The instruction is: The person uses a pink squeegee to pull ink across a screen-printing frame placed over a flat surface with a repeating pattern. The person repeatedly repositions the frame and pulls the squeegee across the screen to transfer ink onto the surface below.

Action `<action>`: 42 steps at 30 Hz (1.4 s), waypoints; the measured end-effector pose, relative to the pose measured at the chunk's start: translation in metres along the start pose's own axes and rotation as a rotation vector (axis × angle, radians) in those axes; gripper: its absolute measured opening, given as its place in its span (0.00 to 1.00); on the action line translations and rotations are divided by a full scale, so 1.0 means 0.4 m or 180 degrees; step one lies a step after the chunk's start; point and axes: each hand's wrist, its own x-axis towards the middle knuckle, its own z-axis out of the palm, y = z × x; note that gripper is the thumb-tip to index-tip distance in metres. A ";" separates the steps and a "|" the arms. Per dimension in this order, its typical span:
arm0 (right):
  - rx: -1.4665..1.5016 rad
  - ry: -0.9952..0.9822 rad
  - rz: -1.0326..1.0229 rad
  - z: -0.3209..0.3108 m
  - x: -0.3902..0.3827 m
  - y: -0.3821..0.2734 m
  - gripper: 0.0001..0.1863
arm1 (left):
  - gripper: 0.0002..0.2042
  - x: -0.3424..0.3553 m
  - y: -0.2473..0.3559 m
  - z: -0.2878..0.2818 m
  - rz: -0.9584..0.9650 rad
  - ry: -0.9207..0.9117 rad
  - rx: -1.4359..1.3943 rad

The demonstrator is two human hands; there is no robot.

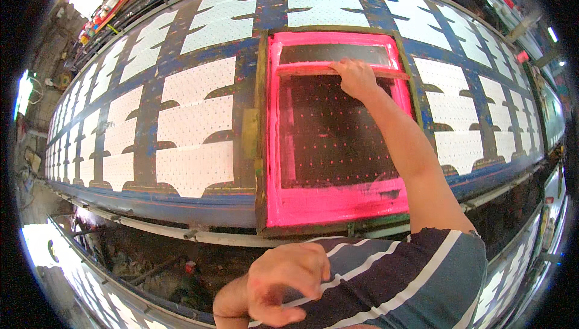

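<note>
A printing screen (pixel 262 178) in a dark frame lies on the long table in front of me. Bright pink ink (pixel 332 205) covers the borders of its dark mesh (pixel 335 130), where rows of small pink dots show. Near the far end of the screen, my right hand (pixel 356 80) is closed on the bar of a pink-smeared squeegee (pixel 304 71), which lies crosswise over the mesh. My left hand (pixel 286 284) is raised close to my body, away from the screen. Its fingers are loosely bent, the thumb stands apart, and nothing shows in it.
White dotted fabric pieces (pixel 199 127) lie in rows along the blue-stained table (pixel 241 205), on both sides of the screen and beyond it. A rail (pixel 229 237) runs along the table's near edge. Another table with white pieces (pixel 90 287) stands at the lower left.
</note>
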 end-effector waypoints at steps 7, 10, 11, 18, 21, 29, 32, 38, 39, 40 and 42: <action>-0.0027 -0.0003 -0.0034 0.053 0.238 0.132 0.20 | 0.20 -0.046 -0.187 0.031 -0.1172 0.0734 0.1671; 0.0111 -0.0031 0.0145 0.058 0.275 0.149 0.25 | 0.18 -0.043 -0.230 0.022 -0.1324 0.0539 0.1748; 0.0097 -0.0004 0.0082 0.062 0.279 0.152 0.25 | 0.18 -0.040 -0.237 0.018 -0.1337 0.0491 0.1715; -0.0099 -0.0507 -0.0111 0.039 0.307 0.168 0.20 | 0.15 -0.037 -0.211 0.004 -0.1589 0.0836 0.1877; -0.0017 -0.0895 -0.0131 -0.008 0.278 0.144 0.20 | 0.15 -0.053 -0.193 -0.004 -0.1422 0.1033 0.1804; 0.0193 -0.0982 -0.0131 -0.133 -0.054 -0.039 0.19 | 0.16 -0.208 -0.165 -0.027 -0.1234 0.1244 0.1536; 0.0192 -0.1011 -0.0187 -0.185 -0.197 -0.124 0.19 | 0.10 -0.284 -0.150 -0.030 -0.1179 0.1105 0.1524; 0.0430 -0.0987 -0.0051 -0.277 -0.475 -0.299 0.20 | 0.04 -0.380 -0.082 -0.022 -0.1074 0.0799 0.1280; 0.0432 -0.0996 -0.0036 -0.288 -0.518 -0.327 0.20 | 0.04 -0.381 -0.062 -0.013 -0.1133 0.0560 0.1104; 0.0418 -0.0925 -0.0039 -0.299 -0.562 -0.356 0.19 | 0.05 -0.378 -0.036 -0.004 -0.1066 0.0293 0.0877; 0.0402 -0.0976 -0.0031 -0.320 -0.639 -0.407 0.19 | 0.14 -0.350 0.018 0.019 -0.0728 -0.0462 0.0427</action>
